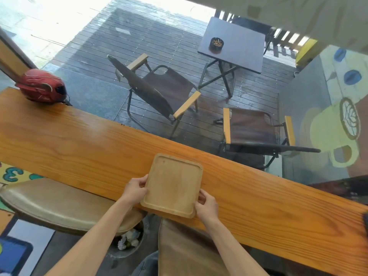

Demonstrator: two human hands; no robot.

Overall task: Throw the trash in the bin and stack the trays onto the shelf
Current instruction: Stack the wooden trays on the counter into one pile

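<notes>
Both hands are on the wooden tray (172, 186) — left hand (135, 189) pinching its left edge, right hand (207, 206) gripping the near right corner. The tray sits flat on the long wooden counter (79, 140), near edge overhanging a little. Down below, the bin (127, 243) has crumpled white trash (128, 239) in it — a red helmet (42, 86) sits at the counter's far left.

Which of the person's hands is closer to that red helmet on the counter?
Left. The left hand grips the tray's left edge, on the side toward the red helmet. The right hand holds the tray's near right corner, farther away.
</notes>
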